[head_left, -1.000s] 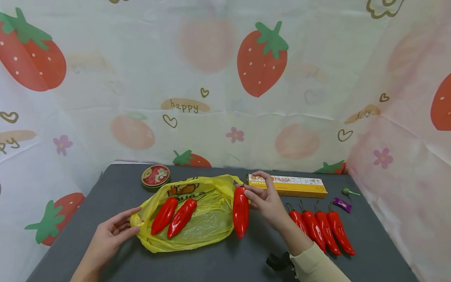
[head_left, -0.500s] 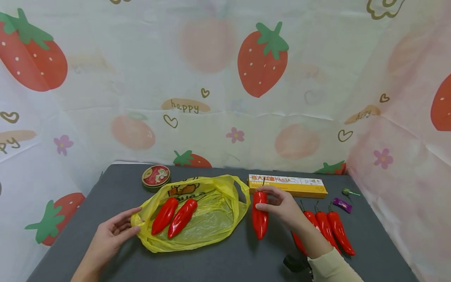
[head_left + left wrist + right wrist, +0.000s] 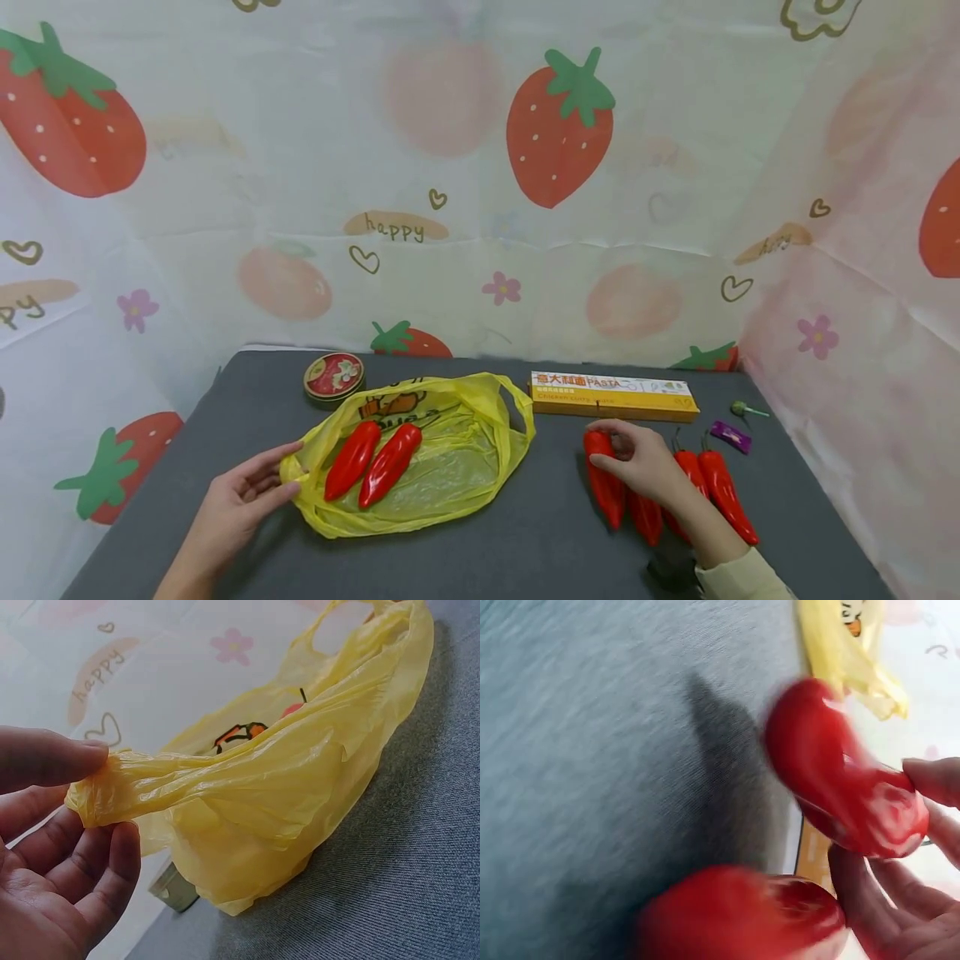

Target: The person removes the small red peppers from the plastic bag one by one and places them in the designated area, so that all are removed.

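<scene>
My left hand (image 3: 238,507) pinches the left edge of a yellow plastic bag (image 3: 450,492); the left wrist view shows its gathered handle (image 3: 127,787) between thumb and fingers. Two red chili peppers (image 3: 352,460) lie side by side on the bag. My right hand (image 3: 637,458) holds another red pepper (image 3: 604,487) near its stem end, tip pointing down. In the right wrist view that held pepper (image 3: 817,757) hangs above the cloth, its shadow below. Several red peppers (image 3: 723,492) lie just right of it, partly hidden by my right hand and forearm.
A yellow and white pasta box (image 3: 613,397) lies behind my right hand. A round red tin (image 3: 334,379) stands behind the bag. At the right are a purple wrapped packet (image 3: 731,436) and a small green stalked piece (image 3: 744,409). A strawberry-print curtain hangs behind the table.
My right hand has carried its pepper from the bag's right edge rightward to beside the row of peppers. The bag's right handle has slackened. My left hand stays in place.
</scene>
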Demonstrator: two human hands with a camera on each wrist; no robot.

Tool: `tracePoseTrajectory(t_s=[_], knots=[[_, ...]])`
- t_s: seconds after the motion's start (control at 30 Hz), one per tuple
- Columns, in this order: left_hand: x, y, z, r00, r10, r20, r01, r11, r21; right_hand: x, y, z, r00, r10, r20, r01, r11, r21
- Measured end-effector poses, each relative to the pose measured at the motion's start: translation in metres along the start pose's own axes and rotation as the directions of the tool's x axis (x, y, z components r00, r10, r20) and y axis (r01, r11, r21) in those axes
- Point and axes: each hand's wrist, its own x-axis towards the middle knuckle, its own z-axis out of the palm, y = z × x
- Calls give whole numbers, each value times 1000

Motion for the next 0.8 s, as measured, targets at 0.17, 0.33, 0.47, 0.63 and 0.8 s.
tracePoseTrajectory(t_s=[0.17, 0.33, 0.47, 0.63, 0.8], knots=[[1, -1, 0, 1000, 11, 1, -11, 1000, -1, -1, 6, -2, 996, -83, 35, 86, 991, -102], [1, -2, 0, 1000, 9, -1, -9, 1000, 1, -2, 7, -7, 992, -105, 69, 119, 962, -244], [1, -1, 0, 1000, 6, 0, -6, 1000, 4, -5, 7, -11, 992, -55, 111, 86, 949, -302], [1, -1, 1, 1000, 6, -2, -6, 1000, 8, -6, 7, -13, 991, -32, 132, 72, 947, -314], [0, -1, 0, 1000, -3, -5, 3, 1000, 7, -6, 7, -15, 991, -30, 132, 75, 934, -348]])
